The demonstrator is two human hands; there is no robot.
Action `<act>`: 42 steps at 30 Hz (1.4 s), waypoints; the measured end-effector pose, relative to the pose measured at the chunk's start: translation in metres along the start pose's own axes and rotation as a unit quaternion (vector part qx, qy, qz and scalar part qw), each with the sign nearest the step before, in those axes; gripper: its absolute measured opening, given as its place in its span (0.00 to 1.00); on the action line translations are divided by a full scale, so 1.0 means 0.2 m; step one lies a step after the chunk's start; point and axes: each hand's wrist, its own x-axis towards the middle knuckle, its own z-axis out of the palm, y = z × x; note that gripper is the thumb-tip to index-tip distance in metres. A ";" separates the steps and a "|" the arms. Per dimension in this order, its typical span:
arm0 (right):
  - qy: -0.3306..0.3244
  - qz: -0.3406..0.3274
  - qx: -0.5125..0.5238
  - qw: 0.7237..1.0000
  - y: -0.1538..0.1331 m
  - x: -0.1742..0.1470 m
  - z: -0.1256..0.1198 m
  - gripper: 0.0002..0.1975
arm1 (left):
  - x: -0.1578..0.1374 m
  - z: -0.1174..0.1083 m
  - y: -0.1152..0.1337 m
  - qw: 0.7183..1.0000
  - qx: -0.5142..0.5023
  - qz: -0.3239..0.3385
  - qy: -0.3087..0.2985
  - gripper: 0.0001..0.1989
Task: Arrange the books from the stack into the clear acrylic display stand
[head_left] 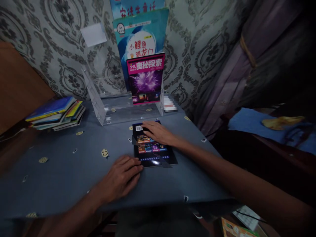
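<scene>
A black book [150, 158] lies upside-down to me on the cloth, back cover up, with a barcode and several small coloured pictures. My right hand [158, 132] rests flat across its far part, fingers stretched to the left near the barcode. At the near left corner, the fingertips of my left hand [125, 174] touch the book's edge while the palm side faces the table. Neither hand grips the book. Beyond it stands a clear plastic rack [130, 112], holding a purple and black book [146, 82] upright in front of taller blue books [140, 33].
A stack of books [56, 112] sits at the left by a brown panel [19, 85]. The grey-blue tablecloth [61, 171] covers the table, whose right edge runs near my right forearm. A curtain [222, 79] hangs at the right, near a blue cloth [249, 123].
</scene>
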 end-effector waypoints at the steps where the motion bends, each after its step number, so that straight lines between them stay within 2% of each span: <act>1: 0.012 0.012 -0.005 1.000 0.02 -0.02 0.00 0.21 | 0.00 0.00 0.00 1.000 -0.006 -0.005 -0.001 0.11; 5: 0.040 0.037 -0.015 0.998 0.06 -0.08 0.00 0.22 | 0.04 0.00 -0.02 0.999 -0.027 -0.034 -0.028 0.09; 8: 0.043 0.041 -0.014 0.998 0.07 -0.09 0.01 0.22 | 0.10 0.00 -0.09 0.996 -0.043 -0.057 -0.048 0.11; 14: 0.062 0.033 0.009 0.997 0.09 -0.08 0.03 0.21 | 0.24 0.11 -0.43 0.989 -0.005 -0.148 0.012 0.15; 17: 0.063 0.029 0.024 0.997 0.11 -0.09 0.03 0.21 | 0.30 0.17 -0.57 0.987 0.018 -0.163 0.009 0.16; 19: 0.061 0.029 0.038 0.997 0.12 -0.08 0.03 0.20 | 0.32 0.19 -0.61 0.987 0.019 -0.158 -0.005 0.16; 23: 0.068 0.038 0.090 0.993 0.16 -0.09 0.00 0.19 | 0.36 0.19 -0.60 0.987 0.024 -0.156 -0.039 0.15; 30: 0.168 0.168 0.079 0.968 0.21 -0.18 -0.08 0.18 | 0.53 0.12 -0.52 0.977 0.112 -0.157 -0.086 0.13; 33: 0.168 0.199 0.079 0.962 0.25 -0.19 -0.08 0.19 | 0.64 0.17 -0.49 0.983 0.079 -0.134 -0.093 0.14; 36: 0.161 0.199 0.107 0.961 0.29 -0.18 -0.07 0.21 | 0.73 0.25 -0.48 0.987 0.043 -0.113 -0.108 0.15; 42: 0.154 0.164 0.144 0.964 0.32 -0.19 -0.07 0.22 | 0.76 0.40 -0.51 0.991 0.052 -0.103 -0.074 0.14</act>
